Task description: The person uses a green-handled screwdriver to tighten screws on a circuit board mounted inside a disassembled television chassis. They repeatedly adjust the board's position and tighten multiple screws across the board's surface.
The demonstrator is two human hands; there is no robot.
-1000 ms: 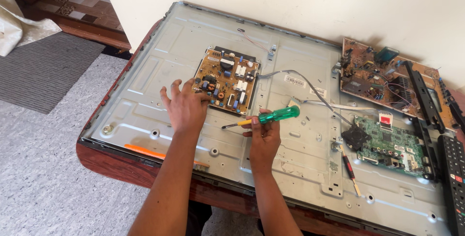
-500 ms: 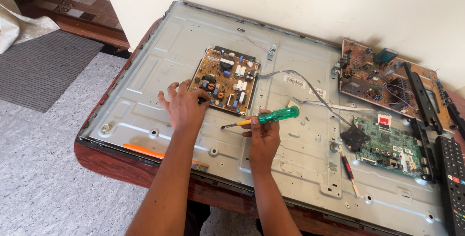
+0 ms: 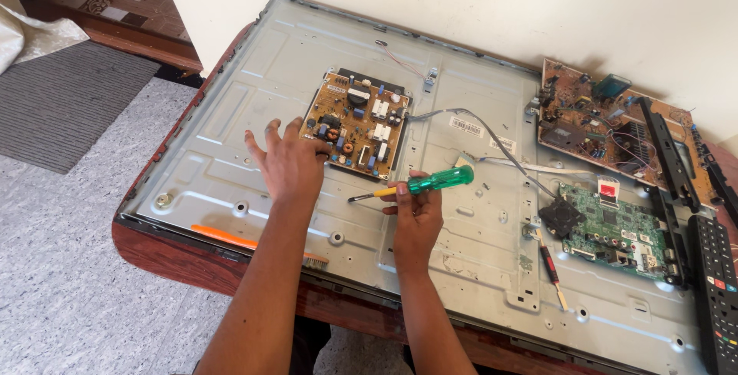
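The right hand [image 3: 415, 217] grips a green-handled screwdriver [image 3: 419, 186], tip pointing to 9 o'clock. The left hand [image 3: 290, 161], fingers spread and holding nothing, rests at the 7 o'clock corner of the power supply board [image 3: 357, 123] on the television back panel [image 3: 231, 98]. Step in hand: board screw work. Judged next requirement: seat the tip squarely in a corner screw.

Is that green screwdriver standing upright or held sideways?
Sideways. The green screwdriver lies almost level in the right hand, handle pointing right and tip pointing left toward the left hand, just above the metal panel.

Translucent green plastic screwdriver handle [image 3: 440, 181], matt metal panel [image 3: 231, 113]
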